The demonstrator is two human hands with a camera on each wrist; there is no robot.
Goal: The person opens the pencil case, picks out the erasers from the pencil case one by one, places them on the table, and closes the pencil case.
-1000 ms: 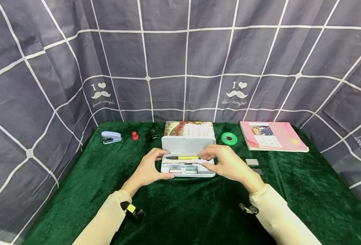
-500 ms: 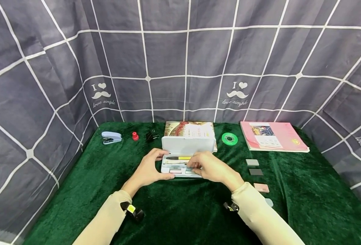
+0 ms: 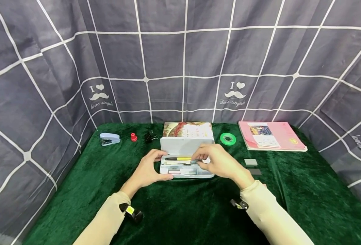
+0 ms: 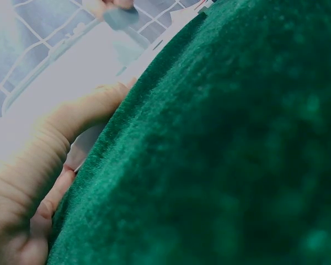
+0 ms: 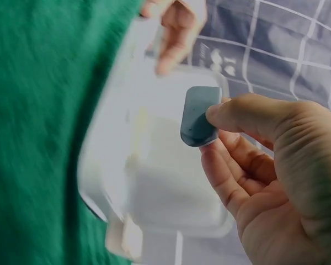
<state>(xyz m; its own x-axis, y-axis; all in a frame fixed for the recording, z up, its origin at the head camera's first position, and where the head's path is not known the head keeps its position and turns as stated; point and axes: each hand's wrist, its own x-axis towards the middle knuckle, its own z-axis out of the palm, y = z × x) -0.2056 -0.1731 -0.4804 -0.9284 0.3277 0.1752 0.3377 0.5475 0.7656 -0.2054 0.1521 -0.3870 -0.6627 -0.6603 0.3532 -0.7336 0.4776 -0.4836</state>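
A white pencil case [image 3: 183, 145] lies with its lid raised. My left hand [image 3: 146, 170] grips its left end, thumb along the front edge and fingers behind. In the left wrist view the thumb [image 4: 91, 109] presses against the case's side. Over the right part of the case, my right hand [image 3: 222, 162] pinches a small flat blue-grey block [image 5: 198, 117] with one rounded end between thumb and fingers. Inside the case lie a yellow and black pen [image 3: 184, 158] and other slim items, partly hidden by the right hand.
A blue stapler [image 3: 110, 139], red cap-like piece [image 3: 133, 136] and black binder clip [image 3: 149, 137] sit back left. Behind the case lies a book [image 3: 174, 128]. Green tape [image 3: 228, 139], a pink notebook [image 3: 278, 136], a light block [image 3: 250, 162] and a dark block [image 3: 255, 171] are rightward.
My right hand reached left into the case's front compartment, then rose and drew back right with the blue-grey block in its fingers. The left hand has kept its grip on the case.
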